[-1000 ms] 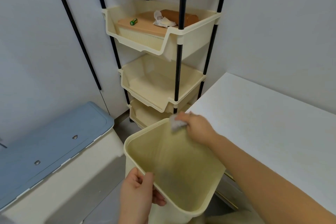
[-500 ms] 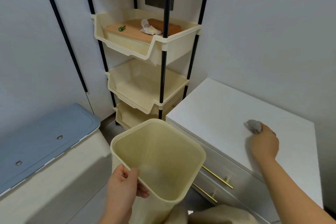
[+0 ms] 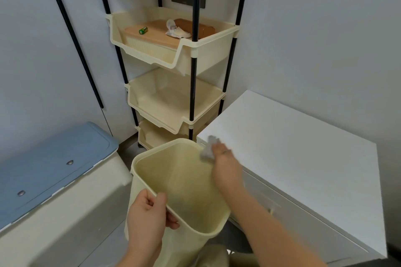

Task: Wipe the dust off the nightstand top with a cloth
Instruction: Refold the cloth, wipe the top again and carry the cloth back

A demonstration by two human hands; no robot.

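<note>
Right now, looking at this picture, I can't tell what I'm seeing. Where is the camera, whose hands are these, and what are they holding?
There is no machine here. A person wears one wide-angle camera on the head, so you are looking down at their own two hands. The left hand has its fingers curled over the rim of a cream bin, held up beside the white nightstand. The right hand holds a small grey cloth at the nightstand's front left edge, right by the bin's rim. Behind them stands a cream shelf rack.

A home bedroom corner: white nightstand, cream tiered storage rack, blue-lidded storage bin, plain walls.
</note>
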